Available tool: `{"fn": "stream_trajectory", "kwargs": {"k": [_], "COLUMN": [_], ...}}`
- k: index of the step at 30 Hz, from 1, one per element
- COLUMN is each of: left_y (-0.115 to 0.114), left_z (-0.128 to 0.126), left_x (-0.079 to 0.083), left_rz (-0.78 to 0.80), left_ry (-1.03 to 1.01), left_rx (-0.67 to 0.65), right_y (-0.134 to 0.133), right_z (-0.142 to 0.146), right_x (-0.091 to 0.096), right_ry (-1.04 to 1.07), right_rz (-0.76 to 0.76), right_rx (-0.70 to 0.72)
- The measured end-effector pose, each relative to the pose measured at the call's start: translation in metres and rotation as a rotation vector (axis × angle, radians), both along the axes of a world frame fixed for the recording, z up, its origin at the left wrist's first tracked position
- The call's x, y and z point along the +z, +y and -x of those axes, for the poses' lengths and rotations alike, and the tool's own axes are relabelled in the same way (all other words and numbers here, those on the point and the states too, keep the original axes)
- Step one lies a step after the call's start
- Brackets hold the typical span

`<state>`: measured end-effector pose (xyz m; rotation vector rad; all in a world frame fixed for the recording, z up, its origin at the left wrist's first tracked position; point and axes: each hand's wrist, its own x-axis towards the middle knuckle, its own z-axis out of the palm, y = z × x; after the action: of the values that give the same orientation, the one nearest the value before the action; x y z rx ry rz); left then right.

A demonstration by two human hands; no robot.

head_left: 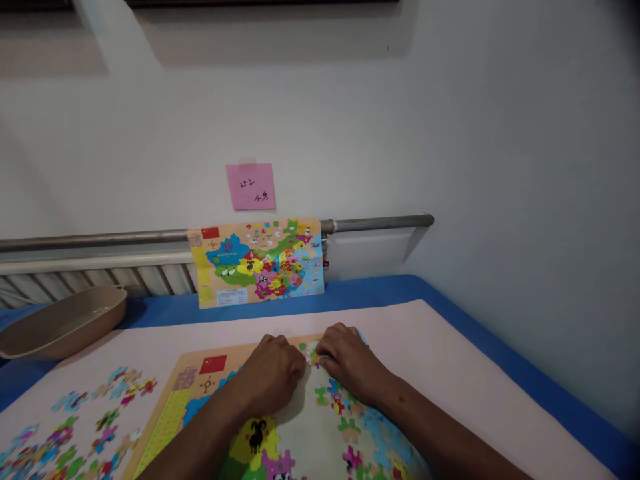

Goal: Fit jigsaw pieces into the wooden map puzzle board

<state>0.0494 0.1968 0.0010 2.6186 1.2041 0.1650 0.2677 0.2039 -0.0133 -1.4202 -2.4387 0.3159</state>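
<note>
A partly filled map jigsaw puzzle (165, 417) lies on the table in front of me, with a bare pale area in its middle. My left hand (277, 377) rests over the upper middle of the board, fingers curled and closed; whatever is in them is hidden. Close by on the right, my right hand (350, 360) pinches at a small green and multicoloured puzzle piece (314, 355) near the top edge. Under my right forearm, loose pieces such as a magenta puzzle piece (352, 459) and a green-and-tan puzzle piece (349, 428) lie on the board.
Many loose pieces (50, 450) are scattered on the pink table cover (440, 373) at left. A beige tray (65, 323) stands at the far left. A printed reference map (260, 260) leans upright against the pipe (383, 222), below a pink note (251, 187) on the wall.
</note>
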Motion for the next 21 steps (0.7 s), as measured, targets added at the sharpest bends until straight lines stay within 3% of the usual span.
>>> {"fn": "stream_trajectory", "kwargs": {"k": [11,21], "left_y": [0.0033,0.0075], "left_z": [0.0021,0.0004], "left_x": [0.0014,0.0015], "left_rz": [0.030,0.066], "left_ry": [-0.045,-0.074], "left_rx": [-0.008,0.056], "right_y": [0.0032,-0.0005], "right_z": [-0.0026,-0.0005], "right_x": [-0.0080,-0.0016], "right_ry": [0.023,0.001], "right_rz": [-0.027,-0.023], "right_rx": [0.024,0.010]}}
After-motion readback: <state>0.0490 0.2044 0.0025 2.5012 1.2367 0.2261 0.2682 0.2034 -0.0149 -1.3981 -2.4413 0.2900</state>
